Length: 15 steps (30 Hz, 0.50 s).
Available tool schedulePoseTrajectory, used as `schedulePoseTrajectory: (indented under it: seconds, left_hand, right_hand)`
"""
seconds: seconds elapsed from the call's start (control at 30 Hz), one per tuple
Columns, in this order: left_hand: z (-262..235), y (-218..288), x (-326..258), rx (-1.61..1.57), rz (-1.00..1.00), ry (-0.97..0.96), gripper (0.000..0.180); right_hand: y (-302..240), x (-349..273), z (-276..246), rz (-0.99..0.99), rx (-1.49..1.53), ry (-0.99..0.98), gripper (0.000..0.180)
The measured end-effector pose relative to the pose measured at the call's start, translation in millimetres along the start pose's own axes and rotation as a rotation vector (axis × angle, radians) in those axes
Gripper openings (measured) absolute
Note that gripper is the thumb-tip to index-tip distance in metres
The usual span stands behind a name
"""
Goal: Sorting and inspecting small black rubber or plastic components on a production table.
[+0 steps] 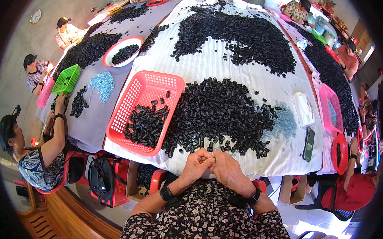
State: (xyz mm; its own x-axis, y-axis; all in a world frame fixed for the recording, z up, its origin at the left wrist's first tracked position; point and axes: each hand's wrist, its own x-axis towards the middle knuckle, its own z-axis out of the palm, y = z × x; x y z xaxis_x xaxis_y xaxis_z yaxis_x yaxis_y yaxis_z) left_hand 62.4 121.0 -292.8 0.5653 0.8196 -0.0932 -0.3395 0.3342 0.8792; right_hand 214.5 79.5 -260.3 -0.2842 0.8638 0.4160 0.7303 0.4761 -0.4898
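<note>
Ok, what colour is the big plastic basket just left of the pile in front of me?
The basket is pinkish red, with small black parts inside; the head view shows it.

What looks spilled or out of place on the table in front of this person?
Nothing looks damaged. The black parts lie in a loose heap on the white cloth, butting against the red basket, which sits askew. A dark phone lies near the table edge.

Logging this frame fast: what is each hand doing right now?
Left hand: fingers curled shut, pinching a small black part together with the right.
Right hand: closed, fingertips on the same part.
</note>
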Motion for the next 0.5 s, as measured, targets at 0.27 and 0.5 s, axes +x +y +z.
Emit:
schedulePoseTrajectory:
  seconds: [0.27, 0.5]
  left_hand:
    - [11.8, -10.2, -6.3, 0.129, 0.070, 0.205, 0.009]
    - [12.6, -13.7, -3.2, 0.157, 0.121, 0.318, 0.010]
  right_hand:
    - [-7.3, -1.1, 5.7, -0.002, -0.196, 0.034, 0.042]
    - [-1.4, 4.4, 16.1, -0.115, -0.244, 0.087, 0.026]
